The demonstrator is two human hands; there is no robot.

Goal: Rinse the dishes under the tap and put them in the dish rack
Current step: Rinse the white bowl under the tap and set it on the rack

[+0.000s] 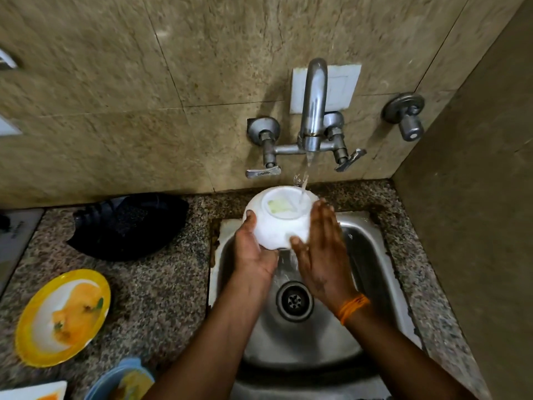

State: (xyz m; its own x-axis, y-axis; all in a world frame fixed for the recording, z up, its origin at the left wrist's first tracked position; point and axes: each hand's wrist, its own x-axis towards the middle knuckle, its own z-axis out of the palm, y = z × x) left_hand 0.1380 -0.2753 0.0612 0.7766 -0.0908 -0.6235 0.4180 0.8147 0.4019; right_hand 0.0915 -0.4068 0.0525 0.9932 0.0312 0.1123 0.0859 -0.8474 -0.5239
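You hold a white bowl (278, 223) upside down between your left hand (253, 249), gripping its rim, and your flat, open right hand (323, 249), under the tap (313, 111) stream. Left of your left hand, a yellow plate (62, 316) carries orange food residue.

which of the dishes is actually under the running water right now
The white bowl, held upside down over the sink by both hands. The yellow plate and blue dish sit dirty on the counter.
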